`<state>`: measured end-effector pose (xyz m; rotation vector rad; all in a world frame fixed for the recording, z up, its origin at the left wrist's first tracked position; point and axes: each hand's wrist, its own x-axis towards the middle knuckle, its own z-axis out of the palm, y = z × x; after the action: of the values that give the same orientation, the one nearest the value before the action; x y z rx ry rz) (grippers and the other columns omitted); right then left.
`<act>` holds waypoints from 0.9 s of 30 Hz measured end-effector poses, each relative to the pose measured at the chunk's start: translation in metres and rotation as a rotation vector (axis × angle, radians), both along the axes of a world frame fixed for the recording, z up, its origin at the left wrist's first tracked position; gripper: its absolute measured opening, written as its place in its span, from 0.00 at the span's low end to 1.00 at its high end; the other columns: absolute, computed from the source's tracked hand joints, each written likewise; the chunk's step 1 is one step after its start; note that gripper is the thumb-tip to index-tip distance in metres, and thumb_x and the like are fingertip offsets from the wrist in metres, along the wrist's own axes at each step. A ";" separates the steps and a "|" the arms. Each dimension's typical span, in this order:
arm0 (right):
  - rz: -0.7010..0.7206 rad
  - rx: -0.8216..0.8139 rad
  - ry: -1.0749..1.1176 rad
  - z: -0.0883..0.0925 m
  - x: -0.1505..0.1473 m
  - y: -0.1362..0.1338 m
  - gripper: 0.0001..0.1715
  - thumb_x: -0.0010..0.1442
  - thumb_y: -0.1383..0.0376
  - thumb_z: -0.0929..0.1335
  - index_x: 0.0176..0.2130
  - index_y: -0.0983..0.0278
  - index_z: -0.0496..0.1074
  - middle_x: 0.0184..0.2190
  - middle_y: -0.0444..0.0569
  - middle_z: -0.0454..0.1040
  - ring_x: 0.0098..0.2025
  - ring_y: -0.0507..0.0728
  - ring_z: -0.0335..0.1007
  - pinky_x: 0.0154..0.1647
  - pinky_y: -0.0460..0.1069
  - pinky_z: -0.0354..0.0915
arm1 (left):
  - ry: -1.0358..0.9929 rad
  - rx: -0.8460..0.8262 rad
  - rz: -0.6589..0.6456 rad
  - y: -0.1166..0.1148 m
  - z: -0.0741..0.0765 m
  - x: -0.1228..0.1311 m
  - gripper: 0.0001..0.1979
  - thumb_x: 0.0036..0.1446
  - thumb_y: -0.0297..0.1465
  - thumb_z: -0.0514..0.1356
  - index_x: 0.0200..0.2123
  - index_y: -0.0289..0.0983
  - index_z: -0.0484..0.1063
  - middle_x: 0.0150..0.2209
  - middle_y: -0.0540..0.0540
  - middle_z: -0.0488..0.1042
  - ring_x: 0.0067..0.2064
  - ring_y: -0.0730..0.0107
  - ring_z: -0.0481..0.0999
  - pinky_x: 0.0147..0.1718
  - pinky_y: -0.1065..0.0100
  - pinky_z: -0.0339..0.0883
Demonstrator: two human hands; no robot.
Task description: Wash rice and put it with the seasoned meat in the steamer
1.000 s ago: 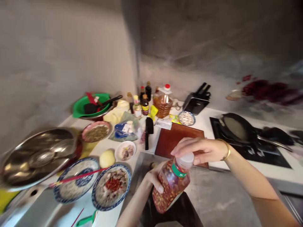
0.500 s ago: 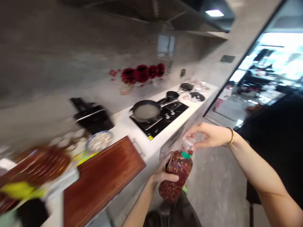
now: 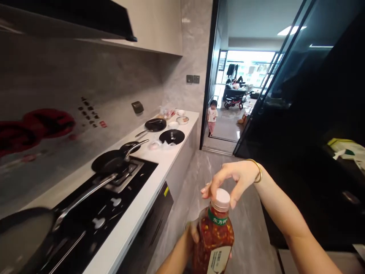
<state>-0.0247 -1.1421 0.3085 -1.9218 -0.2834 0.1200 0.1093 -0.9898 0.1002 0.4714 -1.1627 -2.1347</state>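
Note:
A clear plastic bottle [image 3: 214, 238] full of red chopped chilli, with a green neck band and a white cap [image 3: 220, 198], is held upright in front of me, low in the middle of the view. My left hand [image 3: 193, 235] wraps the bottle's body from behind, only its fingers and thumb showing. My right hand [image 3: 231, 179], a gold bangle on its wrist, comes down from above with fingertips curled round the cap.
A white counter [image 3: 148, 173] runs along the left with a black hob [image 3: 94, 213], several dark pans [image 3: 110, 163], lids and small bowls. A doorway [image 3: 225, 106] ahead shows a small child standing on the floor. Dark glass panels stand on the right.
My view has swung right, from the cluttered counter and cutting board to the hob and the doorway. Both hands have kept hold of the bottle and its cap throughout.

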 end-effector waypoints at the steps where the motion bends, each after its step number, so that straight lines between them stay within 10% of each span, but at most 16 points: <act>1: -0.111 -0.051 0.002 -0.002 -0.001 -0.032 0.29 0.48 0.52 0.74 0.44 0.68 0.73 0.44 0.56 0.76 0.49 0.58 0.72 0.49 0.47 0.65 | 0.030 0.015 0.003 -0.034 -0.001 0.004 0.44 0.10 0.56 0.67 0.33 0.33 0.76 0.31 0.35 0.77 0.31 0.47 0.77 0.31 0.52 0.70; 6: -0.801 -0.508 0.162 -0.021 -0.013 -0.188 0.22 0.52 0.49 0.71 0.32 0.66 0.73 0.25 0.45 0.76 0.26 0.51 0.70 0.27 0.43 0.60 | 0.015 -0.029 0.410 -0.224 0.001 0.026 0.39 0.31 0.37 0.71 0.51 0.37 0.66 0.42 0.42 0.75 0.41 0.58 0.75 0.44 0.58 0.67; 10: -1.047 -0.853 0.296 -0.041 -0.022 -0.317 0.15 0.60 0.55 0.65 0.29 0.64 0.70 0.20 0.44 0.72 0.21 0.51 0.65 0.26 0.45 0.54 | -0.243 -0.217 0.541 -0.381 0.001 0.020 0.40 0.33 0.35 0.72 0.52 0.37 0.63 0.48 0.43 0.71 0.48 0.57 0.72 0.51 0.57 0.63; 18: -0.988 -1.168 0.280 -0.082 -0.027 -0.622 0.09 0.64 0.61 0.60 0.37 0.63 0.66 0.24 0.46 0.75 0.26 0.55 0.71 0.26 0.46 0.51 | -0.702 -0.444 0.911 -0.679 -0.027 -0.001 0.41 0.35 0.35 0.70 0.55 0.39 0.61 0.53 0.42 0.68 0.54 0.53 0.67 0.57 0.53 0.58; 27: -0.934 -1.128 0.176 -0.081 0.019 -0.982 0.10 0.61 0.58 0.65 0.39 0.62 0.68 0.22 0.46 0.73 0.27 0.57 0.71 0.25 0.47 0.49 | -0.850 -0.463 1.330 -1.005 -0.028 0.003 0.36 0.40 0.32 0.68 0.54 0.39 0.61 0.51 0.41 0.70 0.52 0.54 0.71 0.52 0.53 0.64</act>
<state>-0.0054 -2.1241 0.2278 -2.9033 1.0176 -0.2299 0.1121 -1.9946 0.0718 1.4685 -1.1410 -0.4711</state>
